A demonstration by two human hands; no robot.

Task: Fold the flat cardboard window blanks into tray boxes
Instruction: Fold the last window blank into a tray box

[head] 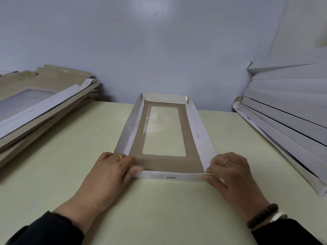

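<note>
In the head view, the left hand (113, 171) is laid at the near left corner of the window blank (165, 137), its fingers loosely curved over the corner and its thumb set against the end of the near flap (169, 177). A gold ring (120, 157) is worn on one finger. The right hand (230, 172) is placed at the near right corner, where the flap's end is pinched between thumb and curled fingers; a thin ring is seen on it and a dark bead bracelet (262, 215) at the wrist.

The blank is set in the middle of the pale table (62, 174), its long axis running straight away from the person toward the wall. Brown inner card and a clear window are turned upward; the white side and far walls are raised, the near flap only partly.

A stack of flat blanks (39, 103) is seen at the left, cut off by the frame edge, and a pile of folded white trays (286, 110) at the right, also cut off. The lettering on the near flap is read upside down, and the fingertips under the corners are hidden.
</note>
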